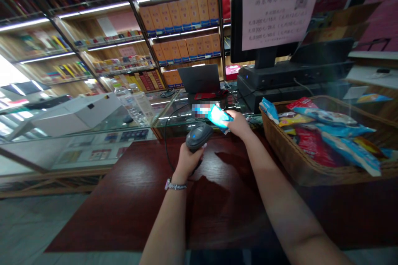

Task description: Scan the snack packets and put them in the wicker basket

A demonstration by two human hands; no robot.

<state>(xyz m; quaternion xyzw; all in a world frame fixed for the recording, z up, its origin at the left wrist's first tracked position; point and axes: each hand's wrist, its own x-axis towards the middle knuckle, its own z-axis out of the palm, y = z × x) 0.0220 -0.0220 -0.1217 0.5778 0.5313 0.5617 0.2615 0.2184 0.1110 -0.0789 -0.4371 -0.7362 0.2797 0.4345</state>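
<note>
My left hand [188,160] is wrapped round the grip of a dark handheld barcode scanner [198,136], whose head points up and away from me over the dark red counter [130,198]. Its black cable [166,132] loops back towards the glass case. My right hand [238,124] pinches a small cyan snack packet [218,116] just above and to the right of the scanner's head. Part of the packet is blurred out.
A wicker basket [289,161] full of snack packets stands on the counter at the right. Behind it are a till monitor [264,29] with a pink paper notice, a laptop [200,78], a glass display case [108,132] and shelves of boxed goods.
</note>
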